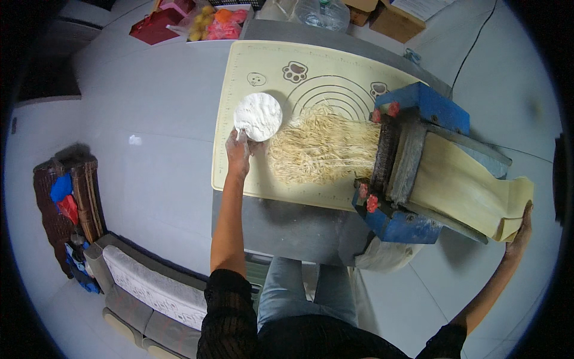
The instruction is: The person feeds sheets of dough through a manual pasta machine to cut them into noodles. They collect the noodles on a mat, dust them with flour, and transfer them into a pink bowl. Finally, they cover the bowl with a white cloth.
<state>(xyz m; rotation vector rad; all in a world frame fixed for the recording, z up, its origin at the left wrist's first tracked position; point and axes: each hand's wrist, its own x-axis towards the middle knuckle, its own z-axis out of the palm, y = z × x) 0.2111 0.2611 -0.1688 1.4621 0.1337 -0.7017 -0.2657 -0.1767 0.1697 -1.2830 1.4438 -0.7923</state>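
Note:
A blue noodle machine (403, 161) with red knobs stands at the table's right. On its sloping feed tray lies a broad dough sheet (462, 179), and my right hand (520, 231) holds the sheet's folded outer end. Cut noodles (323, 148) lie in a heap on the cream pastry mat (246, 172), reaching to the machine's ridged roller. My left hand (240, 150), dusted white, grips the near edge of a round container of white flour (258, 116) over the mat's left part. The container's sides are mostly hidden from above.
Beneath the mat is a grey table (287, 229). A clear plastic bag (390, 256) hangs at its near edge. Beyond the far edge are a box of fruit and bags (219, 27), a large plastic bottle (323, 15) and cardboard boxes (397, 24). A grey sofa (139, 309) stands lower left.

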